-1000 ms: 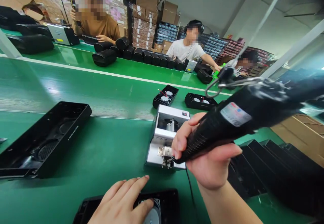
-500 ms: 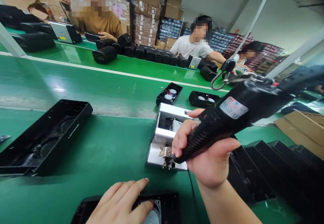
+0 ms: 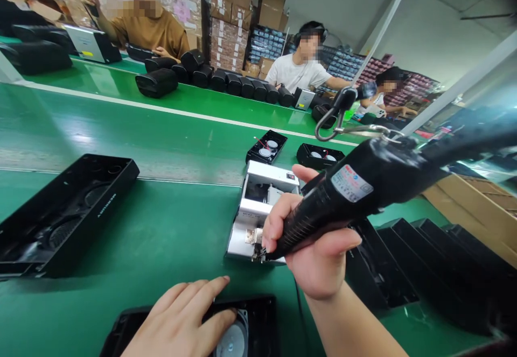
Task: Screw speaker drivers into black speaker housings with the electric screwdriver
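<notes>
My right hand (image 3: 319, 254) is wrapped round a black electric screwdriver (image 3: 343, 184), tilted with its lower end over the front of a silver screw feeder (image 3: 264, 174). The driver's tip is hidden behind my fingers and the feeder's pick-up parts. Low in the picture, my left hand (image 3: 181, 319) lies with fingers stretched out over a black speaker housing (image 3: 264, 324). Its thumb is at the rim of a round speaker driver (image 3: 232, 341) in that housing. A cable and a metal hook (image 3: 337, 114) run from the screwdriver's top end.
At left lies an open black housing (image 3: 117, 171). Two smaller housings with speakers and red wires (image 3: 269, 144) lie beyond the feeder. Several black housings (image 3: 420, 260) and a cardboard box (image 3: 468, 201) are at right. Across the green bench, co-workers (image 3: 299, 69) sit behind rows of black speakers (image 3: 242, 85).
The view has shifted slightly, so most things sit a little further left. My right hand still grips the screwdriver over the feeder, and my left hand stays on the housing.
</notes>
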Tool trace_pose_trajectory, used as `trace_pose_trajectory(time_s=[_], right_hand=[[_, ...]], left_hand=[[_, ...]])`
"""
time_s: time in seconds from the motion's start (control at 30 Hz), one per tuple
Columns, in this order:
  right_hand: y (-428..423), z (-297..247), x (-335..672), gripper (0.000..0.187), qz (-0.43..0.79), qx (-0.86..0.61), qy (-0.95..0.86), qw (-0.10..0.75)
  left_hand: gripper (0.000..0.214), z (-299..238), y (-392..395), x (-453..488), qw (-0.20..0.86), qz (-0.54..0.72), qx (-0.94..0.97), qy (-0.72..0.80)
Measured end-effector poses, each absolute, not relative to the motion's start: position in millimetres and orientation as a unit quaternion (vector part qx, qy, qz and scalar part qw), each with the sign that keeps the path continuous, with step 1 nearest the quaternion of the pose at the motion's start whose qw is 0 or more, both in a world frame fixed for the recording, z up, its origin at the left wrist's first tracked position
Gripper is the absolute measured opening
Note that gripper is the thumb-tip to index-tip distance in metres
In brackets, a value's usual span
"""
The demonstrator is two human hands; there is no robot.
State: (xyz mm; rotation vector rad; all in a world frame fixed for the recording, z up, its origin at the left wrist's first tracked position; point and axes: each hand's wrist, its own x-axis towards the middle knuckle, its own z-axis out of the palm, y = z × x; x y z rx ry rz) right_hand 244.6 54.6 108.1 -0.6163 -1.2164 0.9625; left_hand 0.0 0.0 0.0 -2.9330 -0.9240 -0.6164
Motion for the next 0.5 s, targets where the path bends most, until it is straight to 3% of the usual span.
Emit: trace_pose_trajectory(time_s=[0.1, 0.27, 0.5], right_hand=[[42, 113, 247, 0.069, 0.459, -0.276, -0.515, 0.669], [1, 137, 272, 0.059, 0.472, -0.277, -0.475, 0.689], [-6, 128, 266, 0.064, 0.546, -0.265, -0.416, 0.677]], left_hand=[[0.064, 11, 0, 5, 0.011, -0.218, -0.927, -0.304], [0.058, 35, -3, 17, 0.007, -0.225, -0.921, -0.318], [0.088, 19, -15, 12, -0.086, -0.162, -0.905, -0.383]])
